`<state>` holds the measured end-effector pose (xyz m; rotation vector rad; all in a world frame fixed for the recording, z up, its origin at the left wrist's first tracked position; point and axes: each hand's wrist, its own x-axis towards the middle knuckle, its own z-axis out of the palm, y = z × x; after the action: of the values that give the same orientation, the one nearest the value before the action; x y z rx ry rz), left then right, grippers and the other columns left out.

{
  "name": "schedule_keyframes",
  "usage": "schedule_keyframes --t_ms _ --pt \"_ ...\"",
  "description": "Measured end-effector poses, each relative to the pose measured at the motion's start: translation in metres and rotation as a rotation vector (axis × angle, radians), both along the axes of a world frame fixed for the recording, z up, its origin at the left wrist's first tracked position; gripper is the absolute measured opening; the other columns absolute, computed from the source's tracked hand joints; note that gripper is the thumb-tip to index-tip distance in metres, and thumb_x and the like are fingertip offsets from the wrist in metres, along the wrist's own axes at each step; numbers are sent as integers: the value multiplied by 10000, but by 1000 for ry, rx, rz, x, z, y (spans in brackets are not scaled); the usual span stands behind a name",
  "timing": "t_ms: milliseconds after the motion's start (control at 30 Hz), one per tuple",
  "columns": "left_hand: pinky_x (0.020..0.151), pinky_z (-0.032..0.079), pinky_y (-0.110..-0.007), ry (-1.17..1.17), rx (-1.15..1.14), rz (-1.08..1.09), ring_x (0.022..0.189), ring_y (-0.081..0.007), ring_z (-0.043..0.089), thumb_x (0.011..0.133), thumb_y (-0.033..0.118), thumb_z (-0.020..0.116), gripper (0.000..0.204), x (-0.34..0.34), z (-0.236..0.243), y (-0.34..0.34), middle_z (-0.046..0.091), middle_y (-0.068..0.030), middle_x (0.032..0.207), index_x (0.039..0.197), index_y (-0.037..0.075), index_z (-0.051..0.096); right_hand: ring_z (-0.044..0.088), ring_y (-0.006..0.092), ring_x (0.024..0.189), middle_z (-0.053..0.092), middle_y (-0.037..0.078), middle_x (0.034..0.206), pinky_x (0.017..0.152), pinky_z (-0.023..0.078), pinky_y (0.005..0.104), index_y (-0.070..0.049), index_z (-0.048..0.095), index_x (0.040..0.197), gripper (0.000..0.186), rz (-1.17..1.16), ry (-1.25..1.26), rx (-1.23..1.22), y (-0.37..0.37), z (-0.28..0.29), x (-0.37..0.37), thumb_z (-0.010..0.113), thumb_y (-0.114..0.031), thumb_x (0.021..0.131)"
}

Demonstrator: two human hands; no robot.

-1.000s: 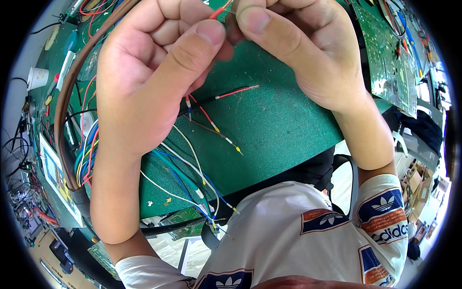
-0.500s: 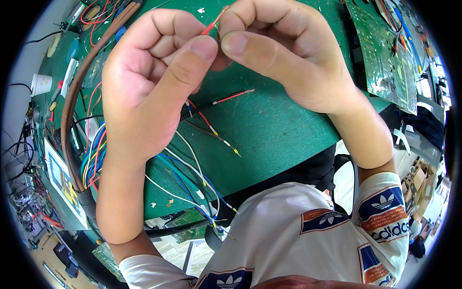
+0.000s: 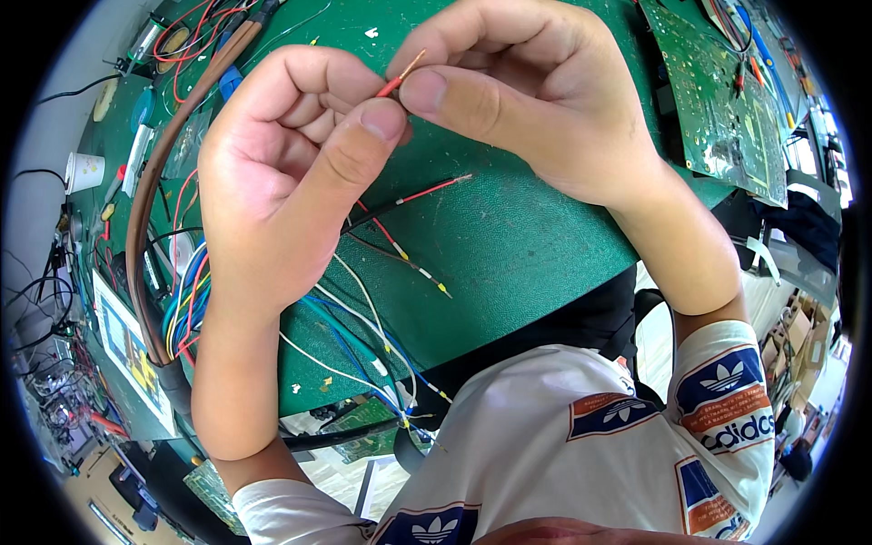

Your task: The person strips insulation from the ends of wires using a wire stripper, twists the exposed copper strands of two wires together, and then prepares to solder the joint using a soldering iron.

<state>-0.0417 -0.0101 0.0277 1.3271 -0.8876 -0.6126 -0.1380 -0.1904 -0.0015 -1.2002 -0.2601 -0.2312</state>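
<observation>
Near the top of the head view, both hands meet at a red wire (image 3: 391, 88) with a bare copper end tilted up to the right. My left hand (image 3: 277, 168) is closed, with its thumb and forefinger pinching the red insulation. The thumb and forefinger of my right hand (image 3: 536, 104) close round the wire beside the bare copper strands. Below the hands, another red wire (image 3: 431, 191) with a stripped end lies on the green mat (image 3: 509, 263). A thin wire with a yellow tip (image 3: 443, 289) lies nearby. My left hand hides part of these wires.
Blue, white and teal wires (image 3: 359, 327) run from a bundle under my left forearm to the near edge. A thick brown cable (image 3: 150, 182) curves along the left, near a paper cup (image 3: 84, 172). At the right stands a green circuit board (image 3: 727, 118).
Both hands have shifted slightly, the left one downward. The right fingertips now sit closer along the red wire, with its copper end showing above the right thumb.
</observation>
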Motion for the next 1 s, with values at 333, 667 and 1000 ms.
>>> schedule_keyframes --t_ms 333,667,1000 --pt "556 345 -183 -40 6 2 641 -50 465 952 150 682 186 -1 -1 2 633 -39 864 1002 12 567 621 71 850 682 50 928 756 516 213 43 671 978 98 -63 1 -41 1 -1 -3 649 71 887" --pt "574 364 -201 -7 -13 85 647 -63 462 982 110 622 132 2 0 2 661 -73 926 1060 12 582 614 82 780 665 42 835 693 498 224 34 654 898 61 -238 -14 -282 -10 -1 1 661 51 840" --pt "589 370 -215 75 -66 56 671 -71 474 981 121 617 120 17 0 6 646 -65 962 1063 34 598 617 291 990 622 160 1042 849 506 379 21 635 1141 356 -644 -111 -1686 -11 1 -7 664 -237 897"
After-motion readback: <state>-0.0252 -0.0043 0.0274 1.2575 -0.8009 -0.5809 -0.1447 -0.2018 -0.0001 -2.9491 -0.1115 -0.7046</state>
